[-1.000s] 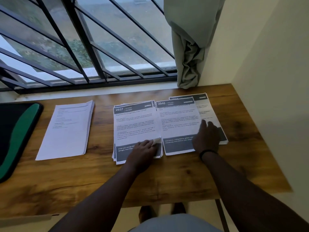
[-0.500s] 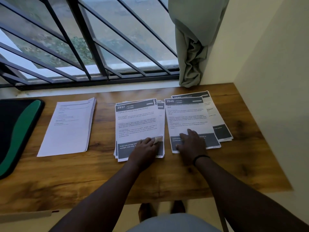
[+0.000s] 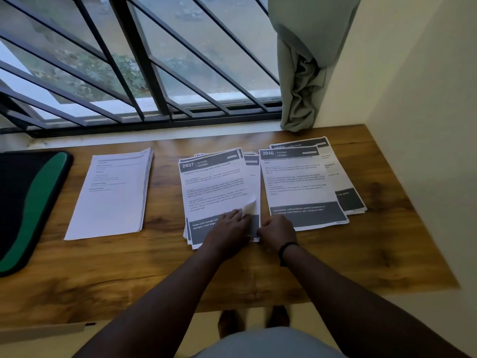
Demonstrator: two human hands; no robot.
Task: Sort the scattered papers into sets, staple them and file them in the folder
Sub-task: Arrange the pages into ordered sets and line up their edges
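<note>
Wooden tabletop (image 3: 335,267) under a barred window carries the whole job, and the grip sits at its centre. The left hand (image 3: 229,226) rests on the bottom band of the middle stack (image 3: 219,192), headed 2937, its fingertips lifting the top sheet's lower right corner, which curls up off the pile; that grip looks like a light pinch on one sheet only. Just at three o'clock from it, the right hand (image 3: 277,229) rests at the stack's lower right corner with its fingers curled in; whether it has hold of any paper I cannot tell.

Further out at three o'clock lies the sheet headed 2946 (image 3: 296,187), overlapping another printed sheet (image 3: 338,177) fanned out beyond it. Well out at nine o'clock is a squared white stack (image 3: 113,195), and past that, at the tabletop's left edge, a black and green folder (image 3: 28,202), lying shut.

As I judge it, sorting is partly done: three groups exist, yet the middle pile is ragged and being leafed through. No stapler is in view, no staples can be made out, and nothing looks filed, so stapling and filing remain.
</note>
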